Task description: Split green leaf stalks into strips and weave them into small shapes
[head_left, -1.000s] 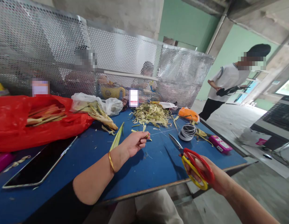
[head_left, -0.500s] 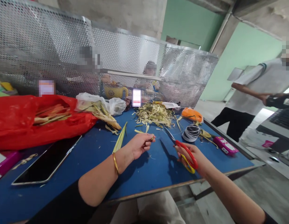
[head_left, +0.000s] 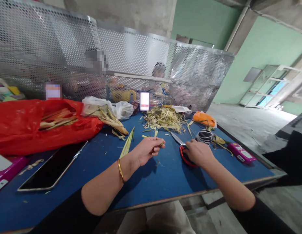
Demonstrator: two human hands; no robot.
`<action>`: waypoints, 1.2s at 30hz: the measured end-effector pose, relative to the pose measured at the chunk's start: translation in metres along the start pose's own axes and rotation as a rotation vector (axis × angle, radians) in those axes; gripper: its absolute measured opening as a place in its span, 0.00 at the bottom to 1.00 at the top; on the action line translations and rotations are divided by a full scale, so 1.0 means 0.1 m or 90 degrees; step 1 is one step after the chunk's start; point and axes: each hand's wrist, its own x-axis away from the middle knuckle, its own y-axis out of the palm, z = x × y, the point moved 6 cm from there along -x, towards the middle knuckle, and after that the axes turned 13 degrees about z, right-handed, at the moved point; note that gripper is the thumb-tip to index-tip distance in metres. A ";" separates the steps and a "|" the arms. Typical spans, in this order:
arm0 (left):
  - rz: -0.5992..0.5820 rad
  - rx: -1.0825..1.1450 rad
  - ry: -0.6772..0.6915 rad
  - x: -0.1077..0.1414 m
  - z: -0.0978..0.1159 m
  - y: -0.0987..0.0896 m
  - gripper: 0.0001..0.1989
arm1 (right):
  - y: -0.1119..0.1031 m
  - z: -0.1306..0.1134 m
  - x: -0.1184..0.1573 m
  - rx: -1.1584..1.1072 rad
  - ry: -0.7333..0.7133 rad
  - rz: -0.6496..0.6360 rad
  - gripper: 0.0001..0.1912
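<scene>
My left hand (head_left: pixel 149 150) is closed in a pinch on a small greenish husk piece (head_left: pixel 162 143), mostly hidden by the fingertips. To its right, my right hand (head_left: pixel 199 152) has its fingers curled on the handles of the red scissors (head_left: pixel 181 155), which lie low at the blue table top. Their blades (head_left: pixel 177 139) point away to the upper left. Beyond the hands is a heap of shredded husk (head_left: pixel 165 119). A pale green leaf strip (head_left: pixel 127 143) lies behind my left wrist. The spool of thin line (head_left: pixel 204 136) is just past my right hand.
On the left are a red plastic bag (head_left: pixel 16 126) with husks, a dark tablet-like device (head_left: pixel 54 167) and a husk bundle (head_left: pixel 114 122). An orange bag (head_left: pixel 204 119) and a purple box (head_left: pixel 242 153) stand right. A perforated metal screen (head_left: pixel 133 48) closes the back.
My right hand has turned palm down and lowered the scissors to the table. My left hand keeps its pinch. The standing person at the right has mostly gone from view, with dark clothing at the edge.
</scene>
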 end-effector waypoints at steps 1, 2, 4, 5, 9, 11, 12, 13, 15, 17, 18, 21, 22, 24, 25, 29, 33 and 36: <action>0.005 -0.011 0.012 0.01 0.01 0.01 0.08 | -0.02 -0.05 -0.04 -0.021 -0.012 0.009 0.10; 0.004 -0.020 0.021 0.01 0.01 0.02 0.09 | -0.05 -0.11 -0.07 -0.076 -0.024 0.015 0.10; -0.006 -0.028 0.031 0.02 0.02 0.04 0.10 | -0.06 -0.29 -0.14 -0.319 -0.046 0.000 0.12; -0.012 -0.026 0.033 0.02 0.02 0.04 0.10 | -0.03 -0.38 -0.16 -0.489 -0.037 -0.048 0.13; -0.009 -0.008 0.028 -0.01 0.02 0.01 0.09 | 0.17 -0.61 -0.18 -0.840 0.062 -0.215 0.14; 0.002 -0.011 0.014 -0.03 0.00 -0.01 0.09 | 0.23 -0.61 -0.20 -0.856 0.083 -0.201 0.14; 0.008 -0.017 0.008 -0.05 -0.02 -0.03 0.09 | 0.24 -0.58 -0.21 -0.857 0.084 -0.187 0.13; 0.016 -0.027 0.006 -0.06 -0.02 -0.04 0.09 | 0.26 -0.55 -0.21 -0.859 0.085 -0.176 0.13; 0.043 -0.057 0.013 -0.07 -0.02 -0.06 0.08 | 0.27 -0.47 -0.21 -0.858 0.081 -0.164 0.12; 0.085 -0.084 0.029 -0.07 0.01 -0.09 0.08 | 0.26 -0.37 -0.19 -0.816 0.047 -0.151 0.11; 0.106 -0.093 0.039 -0.06 0.03 -0.10 0.07 | 0.24 -0.32 -0.18 -0.763 0.022 -0.135 0.10; 0.163 -0.095 0.082 -0.01 0.13 -0.13 0.07 | 0.14 -0.13 -0.17 -0.462 -0.062 -0.032 0.09; 0.178 -0.093 0.098 0.00 0.16 -0.14 0.06 | 0.09 -0.08 -0.18 -0.342 -0.083 0.003 0.10; 0.202 -0.084 0.122 0.02 0.20 -0.15 0.06 | 0.02 0.00 -0.18 -0.145 -0.116 0.039 0.12; 0.209 -0.079 0.129 0.03 0.21 -0.15 0.06 | 0.00 0.02 -0.18 -0.082 -0.125 0.038 0.13; 0.225 -0.044 0.137 0.02 0.18 -0.16 0.07 | -0.15 0.03 -0.20 -0.057 -0.107 0.157 0.10; 0.222 -0.006 0.149 0.00 0.15 -0.15 0.07 | -0.24 -0.15 -0.19 -0.410 -0.046 0.267 0.09; 0.212 0.005 0.174 0.01 0.16 -0.13 0.06 | -0.04 -0.42 -0.24 -0.737 0.070 0.098 0.10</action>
